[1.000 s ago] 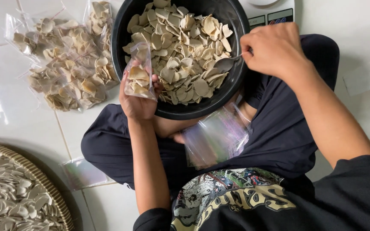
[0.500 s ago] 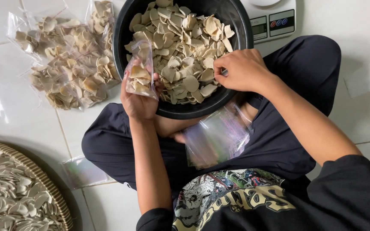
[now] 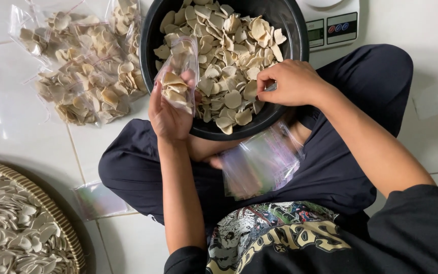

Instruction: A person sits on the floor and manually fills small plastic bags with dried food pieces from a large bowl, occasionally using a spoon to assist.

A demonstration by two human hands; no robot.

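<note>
While sitting cross-legged on the white tile floor (image 3: 16, 147), the person has a big black bowl (image 3: 150, 30) of pale raw crackers (image 3: 229, 56) parked right at 12 o'clock, resting against their knees. Left hand (image 3: 171, 109) is at about 10 o'clock from the lap, fingers curled around a small clear plastic bag (image 3: 178, 76) that's partly filled with crackers, held upright with its mouth over the bowl's near-left rim. So that hand is closed on the bag, not wide open.

Right hand (image 3: 290, 81) sits at roughly 1 o'clock, over the bowl's right edge, fingers pinched together down among the crackers. Looks like it's got something gripped between thumb and fingers, but I honestly can't tell what, it's tucked under the knuckles.

A stack of empty clear bags (image 3: 259, 165) lies in the lap, just below the bowl. Out at 10 to 11 o'clock there's a pile of already filled bags (image 3: 87, 71) on the floor, left of the bowl. A woven tray (image 3: 59, 218) heaped with more pale pieces pokes in at 8 o'clock, and a white kitchen scale (image 3: 330, 23) sits at 1 o'clock behind the bowl.
</note>
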